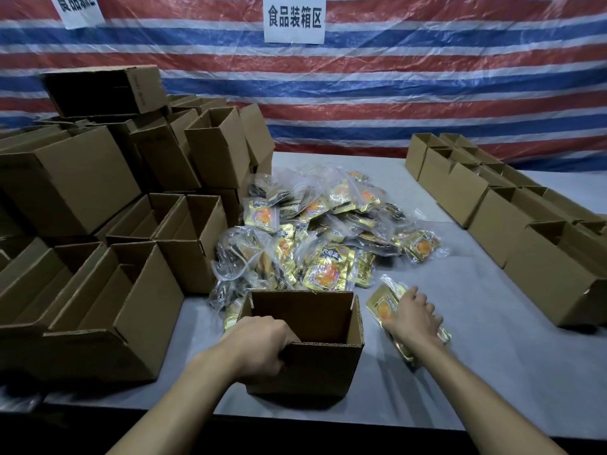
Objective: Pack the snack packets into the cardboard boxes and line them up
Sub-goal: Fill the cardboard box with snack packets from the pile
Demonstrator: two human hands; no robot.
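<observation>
Your left hand [262, 343] grips the near rim of the open cardboard box [322, 369] straight in front of you, with the fingers curled over the edge into the box and the knuckles up. The box stands upright on the grey table [476, 382] close to its near edge, its flaps raised and its inside in shadow.

Your right hand [410, 318] lies on a bundle of gold packets [381, 303] just to the right of the box. The fingers bend down over the bundle's far side and hold it. The bundle sits slanted, and motion blur hides whether it rests on the table or is lifted off it.

Behind the box the heap of snack packets [322, 231] spreads across the middle of the table — gold wrappers with an orange picture, many bunched inside clear bags. Its nearest packets reach the box's far left corner.

To your left the stack of empty boxes [75, 185] rises several layers high. Most open upward, and a few are tipped on their sides. The stack's right edge touches the heap. Along the right side of the table a row of boxes [492, 224] runs away from you toward the back, set side by side with their flaps up; you cannot see into them.

The striped tarp [427, 77] — red, white and blue under a clear plastic sheet — hangs behind the table. A white paper sign [294, 18] with black characters is fixed to it.
</observation>
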